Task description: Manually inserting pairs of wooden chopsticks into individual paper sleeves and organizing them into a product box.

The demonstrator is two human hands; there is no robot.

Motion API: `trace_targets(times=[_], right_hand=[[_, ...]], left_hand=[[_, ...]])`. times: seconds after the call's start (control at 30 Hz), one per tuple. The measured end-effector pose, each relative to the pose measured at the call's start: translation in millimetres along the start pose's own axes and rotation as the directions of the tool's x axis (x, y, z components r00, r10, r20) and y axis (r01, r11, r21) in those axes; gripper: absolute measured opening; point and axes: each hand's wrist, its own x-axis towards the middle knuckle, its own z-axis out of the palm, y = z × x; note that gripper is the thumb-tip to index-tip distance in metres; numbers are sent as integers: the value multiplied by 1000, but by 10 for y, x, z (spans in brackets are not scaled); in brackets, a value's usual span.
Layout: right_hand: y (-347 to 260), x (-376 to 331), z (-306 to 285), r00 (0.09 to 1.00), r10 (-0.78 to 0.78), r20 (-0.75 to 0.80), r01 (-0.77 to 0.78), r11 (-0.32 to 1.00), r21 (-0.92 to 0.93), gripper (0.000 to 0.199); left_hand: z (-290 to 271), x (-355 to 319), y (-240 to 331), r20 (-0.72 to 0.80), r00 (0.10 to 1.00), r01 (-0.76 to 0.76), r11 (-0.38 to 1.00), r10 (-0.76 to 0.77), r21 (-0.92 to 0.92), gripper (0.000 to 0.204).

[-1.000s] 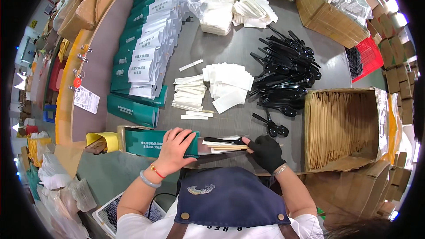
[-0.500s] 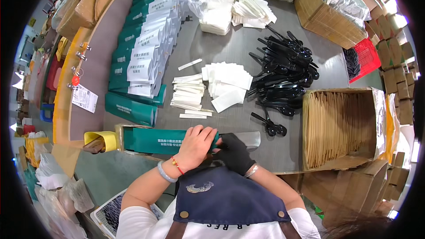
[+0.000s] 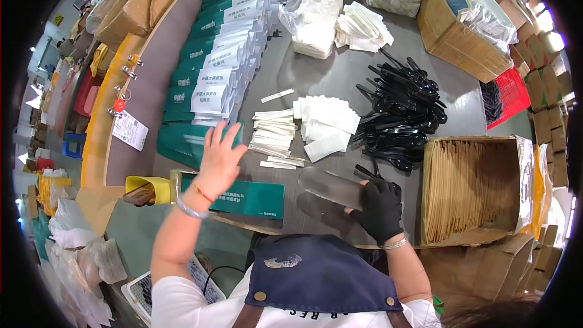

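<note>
My left hand (image 3: 220, 161), bare, is raised with fingers spread over the green packaging sleeves (image 3: 176, 146) at the left; nothing is in it. Below it a flat green sleeve (image 3: 255, 200) lies along the table's front edge, its left end in a small cardboard box. In a black fingerless glove, my right hand (image 3: 379, 209) grips the right end of a translucent, round-ended plastic strip (image 3: 328, 187). Its fingertips are beside the nearest black plastic spoons (image 3: 395, 161); whether they touch one is hard to tell.
White paper packets (image 3: 328, 124) and narrow packets (image 3: 273, 133) lie mid-table. Behind stand a bag of napkins (image 3: 313, 24) and a carton (image 3: 464, 36). At right, an open box (image 3: 429, 194) holds thin wooden sticks. A yellow holder (image 3: 159, 187) sits front left.
My hands have parted. The left moved left and up off the front green sleeve, fingers spreading; the right moved right, carrying the translucent strip toward the spoons.
</note>
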Motion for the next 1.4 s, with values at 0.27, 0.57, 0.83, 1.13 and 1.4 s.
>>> trace_targets(times=[0.27, 0.57, 0.83, 1.13, 1.4], right_hand=[[-194, -39, -18, 990, -82, 117, 90, 994, -62, 61], [-519, 87, 568, 960, -177, 219, 154, 981, 115, 62], [388, -33, 388, 980, -66, -187, 97, 982, 159, 47], [2382, -1258, -376, 645, 681, -348, -730, 684, -15, 26], [2595, -1310, -156, 587, 654, -477, -722, 689, 55, 17]], left_hand=[[625, -509, 1040, 146, 860, 494, 729, -488, -475, 96], [454, -423, 984, 258, 854, 515, 665, -452, -541, 90], [681, 180, 439, 219, 952, 278, 907, -215, -316, 13], [737, 350, 429, 275, 956, 30, 897, 103, -441, 7], [877, 833, 1025, -47, 986, 111, 833, -162, -542, 20]])
